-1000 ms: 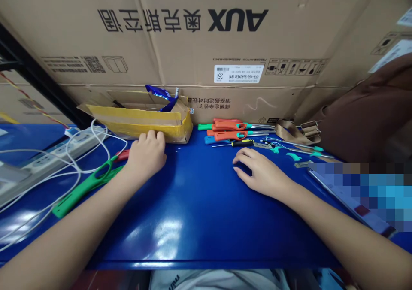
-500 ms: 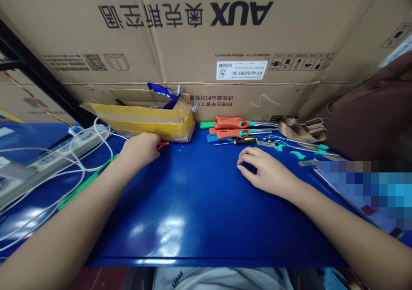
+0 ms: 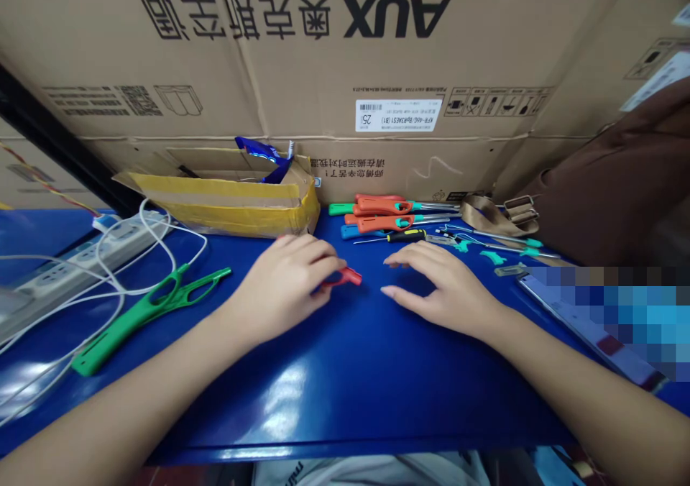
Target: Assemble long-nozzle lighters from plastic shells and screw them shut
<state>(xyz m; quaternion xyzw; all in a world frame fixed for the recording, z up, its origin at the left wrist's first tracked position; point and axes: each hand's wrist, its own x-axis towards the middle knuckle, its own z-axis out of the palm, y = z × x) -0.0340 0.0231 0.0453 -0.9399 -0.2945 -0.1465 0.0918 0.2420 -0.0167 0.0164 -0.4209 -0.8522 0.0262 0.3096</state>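
My left hand (image 3: 285, 281) rests on the blue table (image 3: 334, 371) near its middle, fingers closed round a small red plastic part (image 3: 345, 278) whose tip sticks out to the right. My right hand (image 3: 439, 285) hovers just right of that part, palm down with fingers spread and empty. A green plastic handle piece (image 3: 145, 310) lies on the table to the left of my left forearm.
A taped cardboard tray (image 3: 226, 202) holding a blue packet stands behind my left hand. Orange and teal tools (image 3: 385, 216), a tan strap (image 3: 496, 216) and small teal parts lie at the back right. A power strip (image 3: 70, 263) with white cables is at left. Big cartons form the back wall.
My left hand picked up the red part beside the tray and carried it right to the table's middle. My right hand opened and shifted slightly left. The green piece is now uncovered.
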